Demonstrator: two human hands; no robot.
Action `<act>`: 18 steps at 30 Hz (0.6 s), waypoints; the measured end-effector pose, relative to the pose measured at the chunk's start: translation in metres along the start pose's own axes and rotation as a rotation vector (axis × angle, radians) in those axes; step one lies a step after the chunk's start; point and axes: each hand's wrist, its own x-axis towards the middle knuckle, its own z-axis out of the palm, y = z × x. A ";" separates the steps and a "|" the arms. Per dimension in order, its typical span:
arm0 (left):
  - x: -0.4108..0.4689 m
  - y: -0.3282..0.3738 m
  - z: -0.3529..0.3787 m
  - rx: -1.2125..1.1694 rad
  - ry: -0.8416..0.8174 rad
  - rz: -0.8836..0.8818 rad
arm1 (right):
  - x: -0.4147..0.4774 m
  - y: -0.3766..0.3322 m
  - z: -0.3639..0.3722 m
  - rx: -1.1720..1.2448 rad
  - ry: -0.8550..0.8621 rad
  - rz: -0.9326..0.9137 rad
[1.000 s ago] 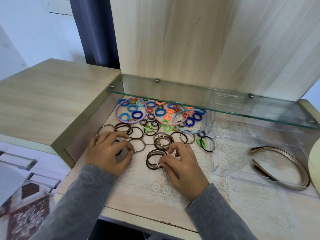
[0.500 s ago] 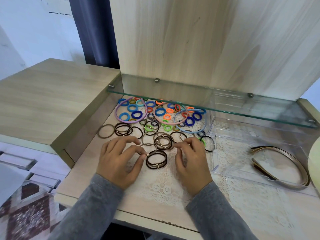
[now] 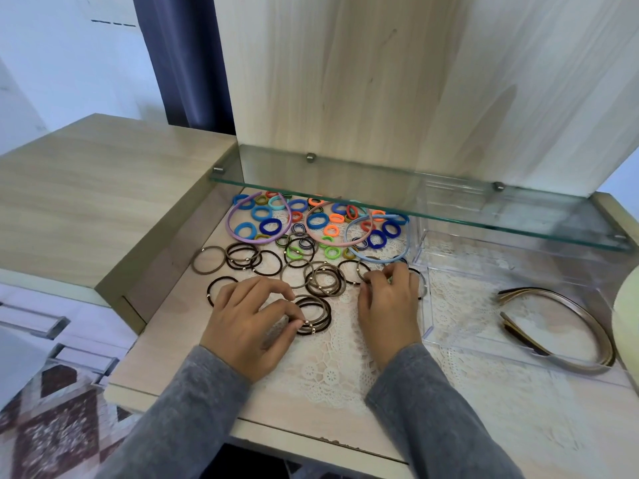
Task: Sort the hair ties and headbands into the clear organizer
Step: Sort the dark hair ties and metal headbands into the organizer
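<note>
My left hand (image 3: 249, 319) pinches the edge of a stack of brown hair ties (image 3: 313, 314) on the desk (image 3: 173, 340). My right hand (image 3: 389, 305) curls its fingers over another brown tie (image 3: 353, 271). I cannot tell if it holds it. The clear organizer (image 3: 427, 305) waits just beside it. With such a small pinch, the stack could slip and scatter.

Your single head-worn camera looks forward and steeply down, close over the desk (image 3: 169, 326), your left hand (image 3: 249, 326) and right hand (image 3: 389, 305) near frame centre.
</note>
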 end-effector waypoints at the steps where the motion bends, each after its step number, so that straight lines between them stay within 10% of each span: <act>1: 0.000 0.000 0.000 0.002 -0.006 0.000 | 0.001 0.000 0.000 -0.006 0.000 -0.002; 18: 0.000 -0.007 0.006 0.052 -0.041 -0.220 | -0.003 -0.007 -0.017 0.522 -0.060 -0.170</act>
